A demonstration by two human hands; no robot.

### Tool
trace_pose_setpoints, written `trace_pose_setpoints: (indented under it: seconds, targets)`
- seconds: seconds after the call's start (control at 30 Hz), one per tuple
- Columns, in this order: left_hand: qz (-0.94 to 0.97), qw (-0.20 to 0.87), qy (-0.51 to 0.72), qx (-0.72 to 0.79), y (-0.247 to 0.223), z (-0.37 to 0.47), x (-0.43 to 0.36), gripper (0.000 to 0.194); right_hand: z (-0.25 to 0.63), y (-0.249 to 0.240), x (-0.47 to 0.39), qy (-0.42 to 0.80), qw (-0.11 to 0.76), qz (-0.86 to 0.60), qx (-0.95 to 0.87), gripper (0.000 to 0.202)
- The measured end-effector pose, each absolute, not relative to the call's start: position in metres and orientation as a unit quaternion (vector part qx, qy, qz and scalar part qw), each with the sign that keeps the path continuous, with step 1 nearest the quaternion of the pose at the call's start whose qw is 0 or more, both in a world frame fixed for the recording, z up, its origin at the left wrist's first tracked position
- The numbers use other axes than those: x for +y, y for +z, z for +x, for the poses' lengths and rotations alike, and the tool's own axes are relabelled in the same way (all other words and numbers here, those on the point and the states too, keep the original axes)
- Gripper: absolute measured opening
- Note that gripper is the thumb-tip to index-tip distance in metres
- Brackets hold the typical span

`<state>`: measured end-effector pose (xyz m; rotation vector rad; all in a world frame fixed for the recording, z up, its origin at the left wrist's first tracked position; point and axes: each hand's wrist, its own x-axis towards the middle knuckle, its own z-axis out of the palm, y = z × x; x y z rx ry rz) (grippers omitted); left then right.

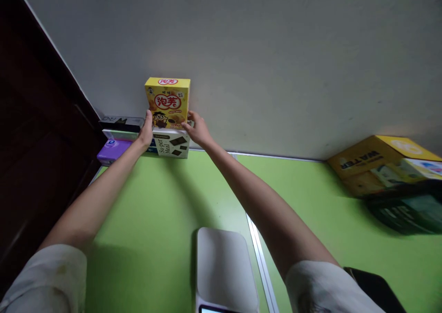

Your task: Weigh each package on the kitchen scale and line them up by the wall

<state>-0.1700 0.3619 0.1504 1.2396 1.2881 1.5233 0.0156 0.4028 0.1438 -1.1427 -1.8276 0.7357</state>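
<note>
And here we are, both hands at full stretch: the left grip [146,131] is pressed along one side of the yellow box [167,102], and the right grip [197,128] pinches its lower corner on the other. Neither has let go; the carton is grasped squarely between the two. Just below them sits the white box [172,143], the yellow one's bottom edge lining up with its top, though whether the weight is down on it, I cannot tell.

How far along? I'd call it late on: the box is over the stack and squared up, and what looks left is settling and letting go. To the far side of the left grip, the black box [120,123] lies low by the wall, with the purple pack [113,151] nearer the person, both clear of the fingers.

Now the pointing: printed front towards the person, lettering the right way up, top panel uppermost, standing upright with barely a turn. Its thin side runs from grips to wall; the long axis seems vertical, but height and width look close, so that's a tentative call. Well nearer the person than either grip, the pale scale [224,267] rests on the green tabletop [152,202].
</note>
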Motion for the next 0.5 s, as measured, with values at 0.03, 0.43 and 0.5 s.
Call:
trace_pose_setpoints:
  seconds: [0.03, 0.43, 0.5]
  targets:
    - [0.483, 0.390, 0.595, 0.510, 0.152, -0.167, 0.361, 0.066, 0.016, 0.142, 0.404, 0.294, 0.419, -0.453, -0.730, 0.046]
    - [0.494, 0.391, 0.578, 0.519, 0.162, -0.161, 0.378, 0.058, 0.003, 0.131, 0.424, 0.228, 0.434, -0.498, -0.715, 0.028]
    - [0.505, 0.386, 0.578, 0.512, 0.156, -0.164, 0.382, 0.056, 0.004, 0.128, 0.423, 0.228, 0.432, -0.501, -0.715, 0.026]
